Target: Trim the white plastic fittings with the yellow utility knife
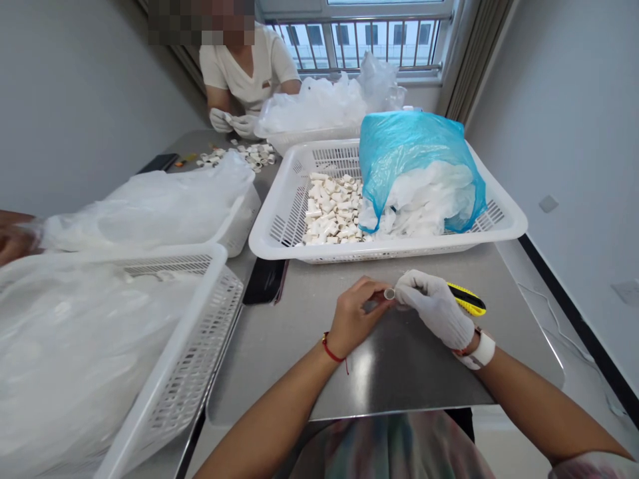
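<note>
My left hand (pixel 357 313), bare with a red string bracelet, pinches a short white plastic tube (pixel 389 293) between thumb and fingers; the tube's round open end faces me. My right hand (pixel 433 305), in a white knit glove, is closed, with its fingertips against the tube's right side. What is between those fingertips is too small to make out. A yellow and black utility knife (pixel 468 299) shows behind my right hand; its front part is hidden, and I cannot tell whether the hand touches it. Both hands are over the metal tabletop (pixel 299 359), near its front edge.
Ahead, a white basket (pixel 384 253) holds many short white tubes (pixel 334 206) and a blue plastic bag (pixel 409 140). Bag-filled baskets (pixel 184 359) crowd the left side. A dark phone (pixel 265 281) lies beside them. A gloved co-worker (pixel 249 73) sits across; another person's hand (pixel 14 236) shows far left.
</note>
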Available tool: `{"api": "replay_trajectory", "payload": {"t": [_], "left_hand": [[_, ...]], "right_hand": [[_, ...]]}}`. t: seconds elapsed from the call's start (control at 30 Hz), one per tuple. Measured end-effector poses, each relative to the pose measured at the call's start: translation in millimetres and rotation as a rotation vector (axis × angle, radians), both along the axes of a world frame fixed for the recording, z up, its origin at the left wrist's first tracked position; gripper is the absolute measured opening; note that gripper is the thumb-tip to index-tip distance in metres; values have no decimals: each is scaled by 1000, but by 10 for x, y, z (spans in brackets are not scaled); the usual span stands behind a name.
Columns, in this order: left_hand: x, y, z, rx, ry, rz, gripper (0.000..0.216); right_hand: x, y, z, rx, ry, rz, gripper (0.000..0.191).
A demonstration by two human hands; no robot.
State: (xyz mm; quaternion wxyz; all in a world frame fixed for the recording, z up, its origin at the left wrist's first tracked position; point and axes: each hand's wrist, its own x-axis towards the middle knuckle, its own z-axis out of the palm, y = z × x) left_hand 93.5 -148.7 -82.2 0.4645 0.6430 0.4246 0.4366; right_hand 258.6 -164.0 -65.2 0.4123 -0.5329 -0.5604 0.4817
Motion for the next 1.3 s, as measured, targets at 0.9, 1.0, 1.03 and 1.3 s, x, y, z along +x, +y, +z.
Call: {"api": "replay_trajectory", "payload": {"t": [0.9, 1.0, 1.03, 1.3], "left_hand": [[2, 63, -99, -104, -273, 8, 13], [-10, 38, -102, 35, -177, -33, 9], [-10, 27, -103, 68, -151, -48, 8], [26, -11, -93, -133, -228, -108, 16]], "right_hand": [[-8, -1, -46, 60, 77, -48, 16], [-16, 11, -20, -68, 237, -41, 14], [-19, 13, -13, -90, 270, -46, 15], [-46, 5, -27, -220, 419, -91, 23]]}}
